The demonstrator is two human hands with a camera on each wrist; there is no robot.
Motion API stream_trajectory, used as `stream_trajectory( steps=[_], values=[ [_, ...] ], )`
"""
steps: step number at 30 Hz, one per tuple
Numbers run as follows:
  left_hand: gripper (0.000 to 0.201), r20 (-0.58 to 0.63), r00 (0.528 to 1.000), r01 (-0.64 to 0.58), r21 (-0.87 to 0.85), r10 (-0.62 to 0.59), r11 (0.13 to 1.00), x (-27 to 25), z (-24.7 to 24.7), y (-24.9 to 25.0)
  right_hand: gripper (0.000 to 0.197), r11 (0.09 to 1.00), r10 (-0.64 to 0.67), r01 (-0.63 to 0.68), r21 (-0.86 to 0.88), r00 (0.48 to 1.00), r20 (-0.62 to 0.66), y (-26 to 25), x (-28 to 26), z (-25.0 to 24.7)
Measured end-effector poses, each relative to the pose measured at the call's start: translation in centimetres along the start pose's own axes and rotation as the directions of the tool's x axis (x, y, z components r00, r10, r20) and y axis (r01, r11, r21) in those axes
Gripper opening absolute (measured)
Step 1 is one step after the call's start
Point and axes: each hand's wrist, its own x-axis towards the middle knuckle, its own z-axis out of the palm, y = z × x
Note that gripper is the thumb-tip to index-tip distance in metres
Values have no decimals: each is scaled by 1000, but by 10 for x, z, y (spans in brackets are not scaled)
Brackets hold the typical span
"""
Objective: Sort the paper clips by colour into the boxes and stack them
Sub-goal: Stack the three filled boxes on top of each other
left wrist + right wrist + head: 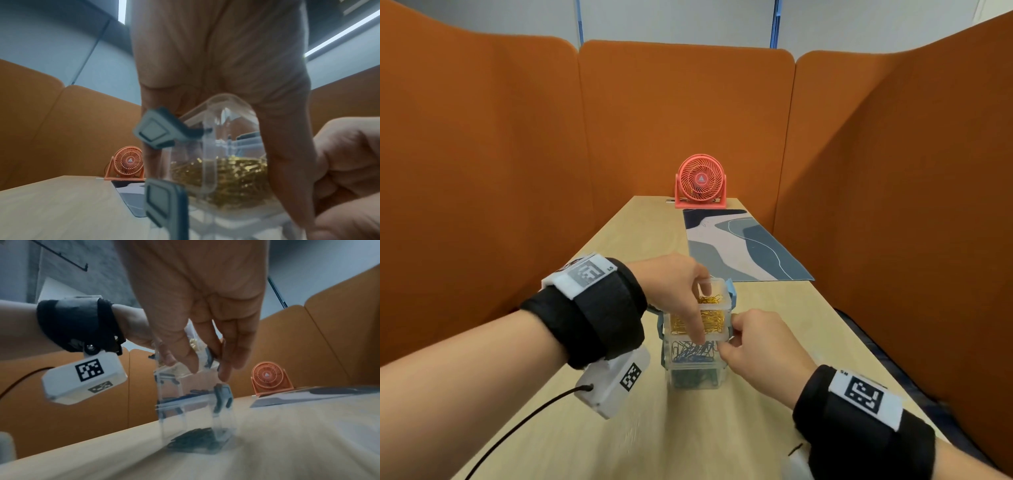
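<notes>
Between the fingers of the left hand (671, 284), which curl down over its top and near face, and the right hand (753, 342) pinching its right corner, sits the box of gold clips (698, 317), topmost of a stack over the blue-clip box (693, 353) and the green-clip box (695, 378). To seat it well, I judge, press straight down and square the corners before letting go. Beyond the fingertips lie a patterned mat (739, 246) and a pink fan (701, 181), well apart; nothing blocks the stack.
</notes>
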Motion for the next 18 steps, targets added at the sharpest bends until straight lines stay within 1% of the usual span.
stream_trajectory(
  steps=[2,3,4,5,7,8,9,10,12,13,14,16,18],
  values=[
    [77,21,1000,-6,7,6,1000,-3,0,1,32,998,-38,39,-52,999,26,0,-1,-5],
    [84,32,999,-17,24,16,1000,-5,-1,1,36,998,-53,55,-31,997,64,-1,-2,-10],
    [89,42,999,-19,24,18,1000,-8,-3,0,43,998,-65,63,27,991,115,-1,-3,-14],
    [89,39,999,-3,-9,3,1000,-11,-6,-2,49,991,-80,62,115,985,155,-3,-2,-19],
    [80,5,995,96,-97,-96,991,-16,-12,-8,51,958,-110,60,280,980,168,-5,3,-25],
    [77,-6,983,179,-123,-181,976,-16,-14,-13,50,944,-109,52,327,981,158,-5,6,-24],
    [73,15,962,270,-157,-271,950,-17,-15,-17,50,934,-95,40,355,986,137,-4,9,-22],
    [63,60,943,333,-219,-328,917,-16,-14,-19,50,929,-74,27,370,991,114,-3,12,-19],
    [40,110,928,370,-366,-355,854,-12,-8,-20,46,925,-62,27,378,995,81,-2,13,-14],
    [31,100,926,372,-404,-363,836,-10,-5,-20,45,925,-62,30,378,995,74,-2,13,-13],
    [26,82,922,375,-428,-378,822,-8,-3,-18,45,923,-63,32,383,996,67,-1,14,-12],
    [24,71,913,387,-457,-401,801,-4,-1,-15,43,915,-57,30,403,997,55,0,14,-11],
    [24,81,907,404,-440,-412,802,-1,-1,-12,41,905,-59,32,425,997,51,0,15,-11]
  ],
)
